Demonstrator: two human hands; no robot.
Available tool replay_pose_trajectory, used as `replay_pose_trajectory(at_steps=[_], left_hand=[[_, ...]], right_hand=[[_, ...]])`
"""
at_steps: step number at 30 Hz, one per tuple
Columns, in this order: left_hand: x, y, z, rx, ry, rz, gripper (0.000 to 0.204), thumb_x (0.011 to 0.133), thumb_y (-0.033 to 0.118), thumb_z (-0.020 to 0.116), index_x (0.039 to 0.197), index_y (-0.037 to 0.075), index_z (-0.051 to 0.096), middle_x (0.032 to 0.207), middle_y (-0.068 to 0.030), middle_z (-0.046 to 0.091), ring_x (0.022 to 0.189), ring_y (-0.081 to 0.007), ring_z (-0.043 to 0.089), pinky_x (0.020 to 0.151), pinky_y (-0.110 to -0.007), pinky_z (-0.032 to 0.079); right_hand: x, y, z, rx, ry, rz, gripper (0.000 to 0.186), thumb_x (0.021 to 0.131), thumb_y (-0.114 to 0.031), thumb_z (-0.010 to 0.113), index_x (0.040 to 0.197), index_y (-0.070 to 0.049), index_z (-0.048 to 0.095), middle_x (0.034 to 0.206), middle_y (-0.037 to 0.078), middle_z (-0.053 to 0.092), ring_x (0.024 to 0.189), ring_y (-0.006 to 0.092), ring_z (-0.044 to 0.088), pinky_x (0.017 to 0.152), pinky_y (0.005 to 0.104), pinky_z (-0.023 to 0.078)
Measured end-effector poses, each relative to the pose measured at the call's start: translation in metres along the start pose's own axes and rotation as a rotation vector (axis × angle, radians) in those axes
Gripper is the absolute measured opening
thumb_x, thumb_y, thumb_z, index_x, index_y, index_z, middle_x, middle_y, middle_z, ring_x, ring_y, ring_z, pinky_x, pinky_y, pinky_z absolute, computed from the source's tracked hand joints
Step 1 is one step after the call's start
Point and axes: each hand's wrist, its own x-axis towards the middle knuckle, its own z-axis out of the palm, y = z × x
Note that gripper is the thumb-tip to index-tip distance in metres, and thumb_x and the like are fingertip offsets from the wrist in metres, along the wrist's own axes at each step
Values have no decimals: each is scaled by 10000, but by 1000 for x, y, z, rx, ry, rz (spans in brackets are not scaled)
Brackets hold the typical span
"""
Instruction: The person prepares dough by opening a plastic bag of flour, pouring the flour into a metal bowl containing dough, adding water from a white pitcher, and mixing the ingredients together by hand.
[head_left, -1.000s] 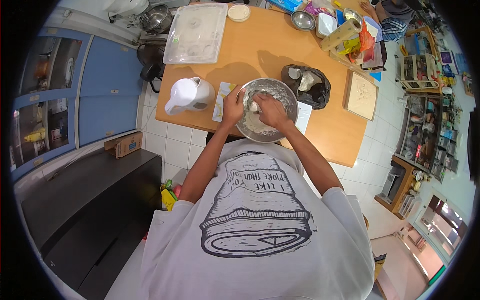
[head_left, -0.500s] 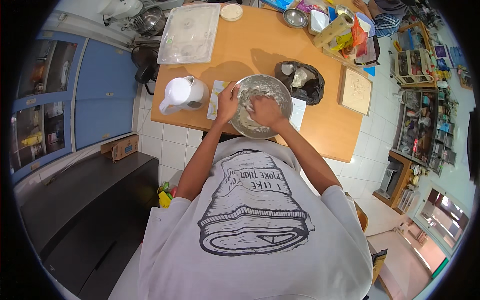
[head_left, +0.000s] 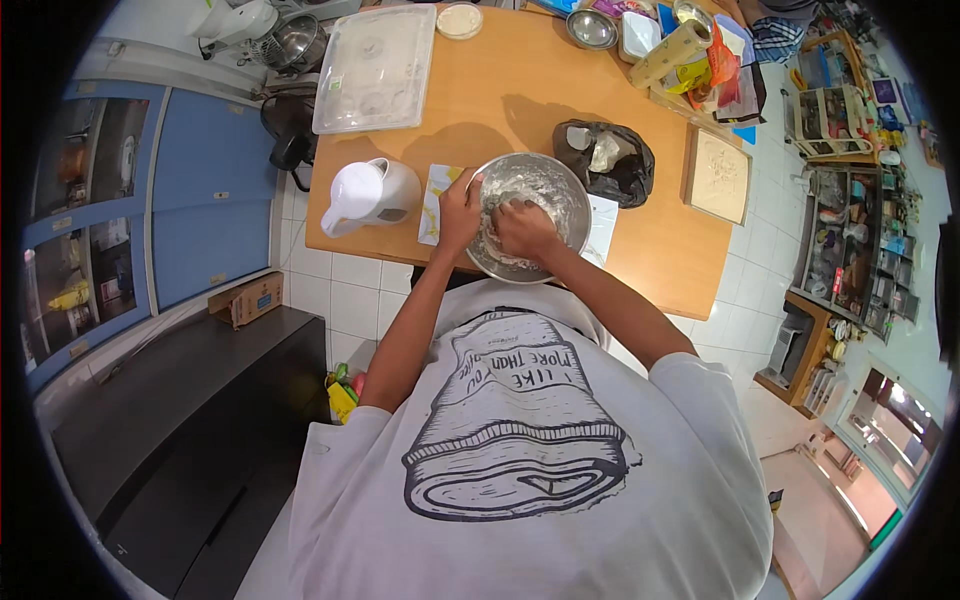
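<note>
Mixture (head_left: 515, 188) looks soft, sticky; left hand (head_left: 461, 215) grips the bowl (head_left: 575, 208) by its rim, a sound hold; right hand (head_left: 525, 230) curls inside, grip unclear

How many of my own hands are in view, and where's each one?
2. Your left hand holds the left rim of the metal mixing bowl; your right hand is down inside it, its fingertips mostly hidden.

A round, silvery metal bowl (head_left: 577, 215) sits mouth up at the near edge of a wooden table (head_left: 480, 90). Inside is a pale, floury mixture (head_left: 542, 188), rough and uneven, smeared in whitish patches up the inner wall.
</note>
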Motion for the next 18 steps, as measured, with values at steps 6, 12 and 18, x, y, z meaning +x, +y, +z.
replay_pose_trajectory(at_steps=[6, 12, 18], left_hand=[[3, -2, -1, -23, -4, 9, 209, 1073, 156, 547, 1146, -4, 660, 902, -238, 692, 789, -418, 664, 720, -427, 517], [3, -6, -3, -76, 20, -1, 218, 1083, 177, 545, 1157, 5, 656, 895, -247, 678, 764, -420, 637, 705, -413, 510], [6, -5, -5, 47, -79, -82, 208, 1078, 171, 560, 1184, 22, 661, 891, -248, 674, 750, -415, 638, 694, -415, 509]], right_hand=[[21, 3, -12, 133, -104, 184, 256, 906, -290, 640, 911, -41, 697, 933, 211, 713, 892, 380, 730, 751, 503, 599], [22, 13, -21, 555, 181, 537, 476, 987, -376, 647, 1151, 69, 608, 1116, 316, 673, 1083, 497, 649, 959, 546, 519], [3, 28, -92, 704, -292, 384, 602, 917, -352, 736, 1312, 74, 578, 1385, 348, 559, 1297, 459, 565, 1077, 533, 473]])
